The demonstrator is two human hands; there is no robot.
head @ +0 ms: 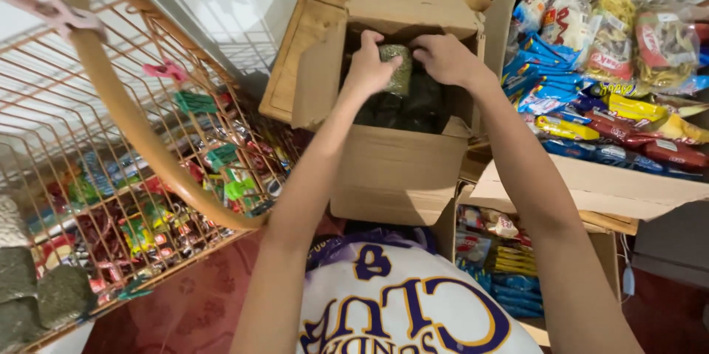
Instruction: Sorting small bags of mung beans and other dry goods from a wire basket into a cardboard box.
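A green packet [396,67] is gripped by both the left hand [367,66] and right hand [445,59], half lifted from the cardboard box [391,169], where more dark packets remain.

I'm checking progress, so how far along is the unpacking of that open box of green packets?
Done: green packets already sit in the wire rack. In hand: left hand and right hand grip one green packet over the cardboard box. Left: dark packets remain inside.
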